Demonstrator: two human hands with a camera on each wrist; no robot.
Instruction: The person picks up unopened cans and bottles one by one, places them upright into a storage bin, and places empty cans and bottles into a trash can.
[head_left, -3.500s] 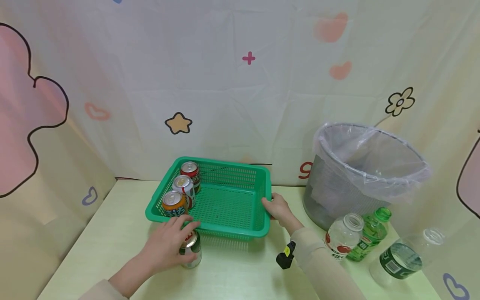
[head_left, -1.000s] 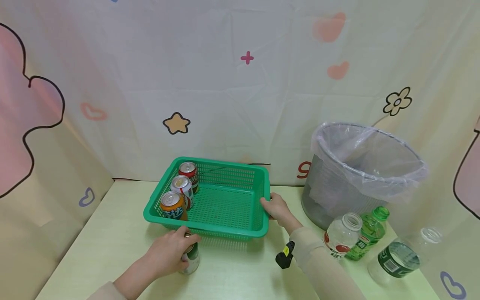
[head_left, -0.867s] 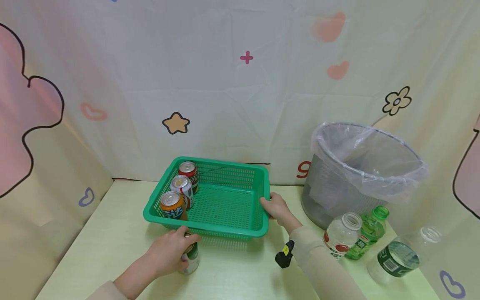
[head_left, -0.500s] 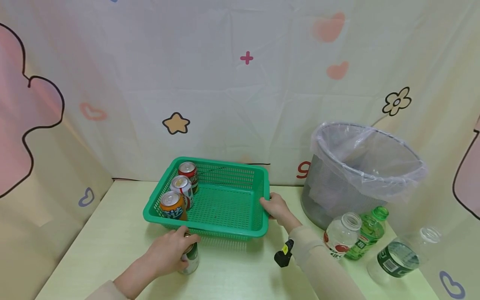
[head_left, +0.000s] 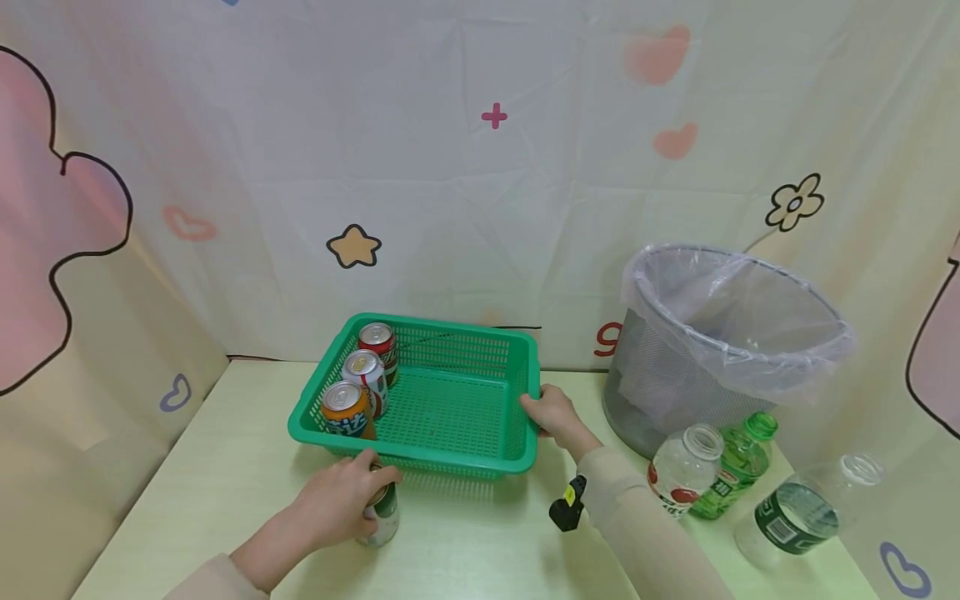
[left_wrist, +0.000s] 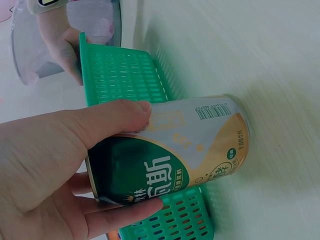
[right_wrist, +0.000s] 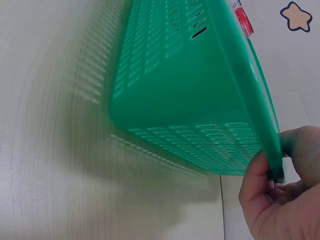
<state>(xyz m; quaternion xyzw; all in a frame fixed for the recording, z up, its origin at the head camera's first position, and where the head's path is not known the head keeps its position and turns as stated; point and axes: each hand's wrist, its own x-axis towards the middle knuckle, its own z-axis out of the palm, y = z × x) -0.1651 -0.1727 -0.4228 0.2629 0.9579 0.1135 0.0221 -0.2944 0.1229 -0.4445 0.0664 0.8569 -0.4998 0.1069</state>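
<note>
**Green basket [head_left: 450, 461] and green-and-white can [left_wrist: 170, 147] in a two-handed hold**

A pale curtain [head_left: 450, 158] printed with cartoon shapes hangs behind a light-toned bench [head_left: 480, 550], where a person in cream sleeves works with bare hands. At right rear stands a grey mesh bin [head_left: 633, 379], its mouth draped with a clear liner [head_left: 810, 377]. The green basket, slotted and rectangular, sits on the bench near the curtain, to the left of the bin.

Three bottles are grouped at the right side of the bench in front of the bin: a clear bottle with a green label [head_left: 798, 518], a green bottle [head_left: 738, 471], and a clear bottle with red markings [head_left: 685, 471].

The right hand [head_left: 555, 417] has its fingers clamped on the rim at the basket's right end. The left hand [head_left: 337, 504] has thumb and fingers curled around the upper part of the green-and-white can, which is upright just in front of the basket's near wall; whether its base touches the bench is hard to tell from these angles.

Three more cans stand upright in a row along the basket's left end: an orange can [head_left: 347, 408] nearest, a white-and-red can [head_left: 367, 383] in the middle, and a red can [head_left: 381, 346] farthest back. Beside the right sleeve [head_left: 637, 517] shows a small black device [head_left: 567, 506] bearing a yellow patch.
</note>
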